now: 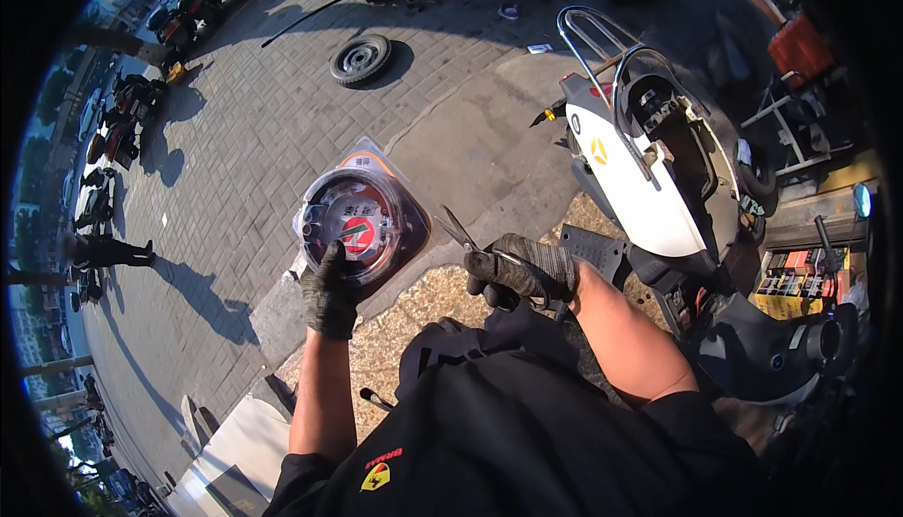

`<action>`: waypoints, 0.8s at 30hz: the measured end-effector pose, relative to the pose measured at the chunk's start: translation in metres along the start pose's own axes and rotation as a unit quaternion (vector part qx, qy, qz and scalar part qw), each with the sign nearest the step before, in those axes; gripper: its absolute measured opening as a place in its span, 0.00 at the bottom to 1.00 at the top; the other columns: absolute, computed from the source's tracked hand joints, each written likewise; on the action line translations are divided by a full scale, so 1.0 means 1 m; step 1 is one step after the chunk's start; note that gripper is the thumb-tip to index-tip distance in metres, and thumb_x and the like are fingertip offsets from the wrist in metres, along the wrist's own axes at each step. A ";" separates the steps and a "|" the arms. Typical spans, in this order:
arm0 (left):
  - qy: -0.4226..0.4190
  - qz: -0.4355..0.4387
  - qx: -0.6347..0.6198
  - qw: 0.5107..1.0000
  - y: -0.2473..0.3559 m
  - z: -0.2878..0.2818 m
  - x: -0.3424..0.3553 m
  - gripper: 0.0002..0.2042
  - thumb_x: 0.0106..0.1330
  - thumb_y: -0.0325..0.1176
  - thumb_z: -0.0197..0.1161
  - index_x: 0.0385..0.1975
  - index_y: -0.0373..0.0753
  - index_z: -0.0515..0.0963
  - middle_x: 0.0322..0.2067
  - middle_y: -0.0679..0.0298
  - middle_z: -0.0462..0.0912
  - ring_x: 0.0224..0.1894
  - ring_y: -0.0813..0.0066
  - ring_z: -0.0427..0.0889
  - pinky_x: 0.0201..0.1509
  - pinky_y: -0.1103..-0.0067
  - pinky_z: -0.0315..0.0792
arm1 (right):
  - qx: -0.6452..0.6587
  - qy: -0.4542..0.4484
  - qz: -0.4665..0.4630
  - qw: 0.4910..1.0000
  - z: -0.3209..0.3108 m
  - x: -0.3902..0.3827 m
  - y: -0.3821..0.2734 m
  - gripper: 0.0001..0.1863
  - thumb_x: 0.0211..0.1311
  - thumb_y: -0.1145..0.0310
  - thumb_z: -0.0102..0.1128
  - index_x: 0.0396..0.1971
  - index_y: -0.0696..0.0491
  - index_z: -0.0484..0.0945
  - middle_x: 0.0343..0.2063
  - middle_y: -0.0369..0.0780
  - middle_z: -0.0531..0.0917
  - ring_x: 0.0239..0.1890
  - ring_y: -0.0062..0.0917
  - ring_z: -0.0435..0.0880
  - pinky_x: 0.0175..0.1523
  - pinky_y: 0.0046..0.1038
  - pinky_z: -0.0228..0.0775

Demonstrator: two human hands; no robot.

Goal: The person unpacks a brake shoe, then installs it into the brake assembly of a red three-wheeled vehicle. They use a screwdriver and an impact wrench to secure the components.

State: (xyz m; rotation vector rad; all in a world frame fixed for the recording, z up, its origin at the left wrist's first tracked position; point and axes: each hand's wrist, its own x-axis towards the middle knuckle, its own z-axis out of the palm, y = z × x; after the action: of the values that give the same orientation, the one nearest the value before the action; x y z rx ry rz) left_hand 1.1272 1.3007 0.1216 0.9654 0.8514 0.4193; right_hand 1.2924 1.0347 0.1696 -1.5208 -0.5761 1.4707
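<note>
Pack (365, 202), clear and round-fronted on a pointed card, is in my left hand (327, 296), ahead of me and left of centre. The thumb (334, 258) presses over its near edge, pointing up the face, so I take that hand as clamped on it; its other fingers are hidden behind, and from here I cannot tell how they are spread. Most of the pack, with its red circle, sits beyond the thumb tip, and a card corner points away from me.

In my right hand (517, 270) I have scissors (459, 230). The fingers (500, 293) curl in and clamp around the handles, with 2 blades sticking out past them, slightly apart, tips toward the pack's right side. Blades and pack stand apart, near each other. Both hands show dark grey gloves.

The white scooter (640, 202) is on my right, chrome rail at its far end. Beyond the pack, 1 wheel (360, 61) lies flat on the paving (226, 188).
</note>
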 end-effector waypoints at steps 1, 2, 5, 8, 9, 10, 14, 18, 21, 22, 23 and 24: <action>0.004 0.015 0.000 1.000 -0.001 0.002 -0.001 0.14 0.61 0.37 0.67 0.43 0.38 0.75 0.30 0.62 0.82 0.24 0.73 0.80 0.23 0.78 0.75 | 0.007 0.014 0.007 1.000 0.000 -0.004 -0.002 0.37 0.60 0.33 0.49 0.32 0.59 0.82 0.17 0.38 0.80 0.18 0.20 0.77 0.25 0.22 0.68; -0.015 0.032 -0.015 0.999 -0.002 0.004 -0.001 0.16 0.61 0.37 0.67 0.45 0.37 0.75 0.32 0.61 0.83 0.27 0.72 0.82 0.27 0.77 0.78 | 0.037 0.008 -0.039 0.999 -0.001 -0.005 -0.004 0.36 0.61 0.34 0.50 0.31 0.59 0.82 0.17 0.38 0.80 0.18 0.20 0.77 0.25 0.22 0.68; -0.032 0.019 0.010 0.999 -0.001 0.013 -0.004 0.19 0.62 0.35 0.66 0.50 0.36 0.74 0.39 0.60 0.82 0.36 0.68 0.83 0.40 0.73 0.80 | 0.087 0.010 -0.093 0.992 -0.004 0.003 -0.010 0.35 0.61 0.35 0.52 0.31 0.59 0.81 0.17 0.37 0.79 0.19 0.19 0.78 0.25 0.21 0.68; -0.084 0.003 0.004 0.996 -0.001 0.022 -0.011 0.18 0.63 0.34 0.65 0.51 0.35 0.73 0.40 0.59 0.82 0.37 0.68 0.83 0.41 0.74 0.79 | 0.031 0.044 -0.048 0.997 -0.010 0.021 -0.010 0.36 0.60 0.34 0.52 0.31 0.59 0.80 0.17 0.37 0.79 0.19 0.20 0.78 0.24 0.21 0.68; -0.111 0.026 -0.010 0.993 -0.003 0.025 -0.013 0.18 0.63 0.33 0.64 0.50 0.35 0.73 0.38 0.59 0.82 0.37 0.69 0.83 0.41 0.74 0.79 | 0.029 0.035 -0.046 0.998 -0.012 0.024 -0.008 0.36 0.59 0.34 0.52 0.31 0.59 0.80 0.17 0.37 0.79 0.19 0.20 0.78 0.24 0.22 0.68; -0.079 0.002 0.003 0.997 -0.002 0.025 -0.013 0.17 0.63 0.34 0.64 0.49 0.35 0.73 0.36 0.60 0.82 0.37 0.70 0.82 0.39 0.75 0.78 | 0.024 0.033 -0.045 0.998 -0.014 0.025 -0.005 0.36 0.59 0.33 0.51 0.31 0.59 0.80 0.17 0.38 0.79 0.18 0.20 0.78 0.24 0.22 0.68; -0.062 -0.062 -0.021 0.996 -0.009 0.019 -0.013 0.16 0.64 0.36 0.63 0.47 0.36 0.73 0.32 0.61 0.81 0.34 0.69 0.82 0.36 0.74 0.78 | -0.028 0.011 -0.026 0.999 -0.021 0.022 -0.003 0.37 0.59 0.33 0.51 0.30 0.59 0.81 0.17 0.38 0.79 0.17 0.21 0.77 0.23 0.23 0.69; -0.078 -0.061 -0.003 0.995 -0.018 0.008 -0.007 0.19 0.65 0.41 0.60 0.51 0.37 0.71 0.38 0.57 0.81 0.40 0.61 0.83 0.41 0.65 0.82 | -0.095 0.006 0.009 0.995 -0.025 0.015 -0.014 0.36 0.60 0.34 0.50 0.29 0.59 0.81 0.16 0.38 0.79 0.16 0.21 0.76 0.23 0.23 0.68; -0.081 -0.067 -0.016 0.994 -0.022 0.005 -0.005 0.19 0.66 0.41 0.59 0.51 0.37 0.71 0.39 0.57 0.81 0.41 0.60 0.83 0.43 0.63 0.82 | -0.136 -0.007 0.031 0.990 -0.026 0.012 -0.021 0.37 0.60 0.34 0.48 0.30 0.59 0.81 0.16 0.40 0.79 0.16 0.22 0.76 0.24 0.25 0.69; -0.083 -0.065 -0.024 0.994 -0.023 0.005 -0.005 0.19 0.66 0.41 0.59 0.51 0.38 0.71 0.39 0.57 0.81 0.41 0.60 0.83 0.44 0.63 0.82 | -0.164 -0.011 0.035 0.986 -0.026 0.012 -0.022 0.37 0.60 0.34 0.48 0.30 0.59 0.81 0.17 0.40 0.80 0.16 0.22 0.76 0.24 0.25 0.69; -0.088 -0.075 -0.053 0.992 -0.023 0.006 -0.006 0.18 0.66 0.41 0.59 0.51 0.38 0.71 0.39 0.58 0.80 0.41 0.60 0.83 0.44 0.63 0.81 | -0.174 -0.011 0.038 0.984 -0.027 0.013 -0.023 0.38 0.60 0.33 0.47 0.31 0.59 0.82 0.17 0.41 0.80 0.17 0.25 0.77 0.26 0.28 0.70; -0.073 -0.075 -0.051 0.993 -0.022 0.007 -0.006 0.17 0.65 0.39 0.61 0.48 0.37 0.72 0.36 0.59 0.80 0.38 0.63 0.82 0.42 0.66 0.80 | -0.181 -0.014 0.032 0.983 -0.028 0.014 -0.023 0.38 0.60 0.33 0.46 0.30 0.59 0.82 0.17 0.41 0.80 0.17 0.25 0.78 0.27 0.29 0.71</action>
State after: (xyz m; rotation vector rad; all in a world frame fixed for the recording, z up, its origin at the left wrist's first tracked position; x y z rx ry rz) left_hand 1.1284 1.2816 0.1078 0.8217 0.7566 0.2581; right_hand 1.3270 1.0492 0.1777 -1.8143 -0.8547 1.4950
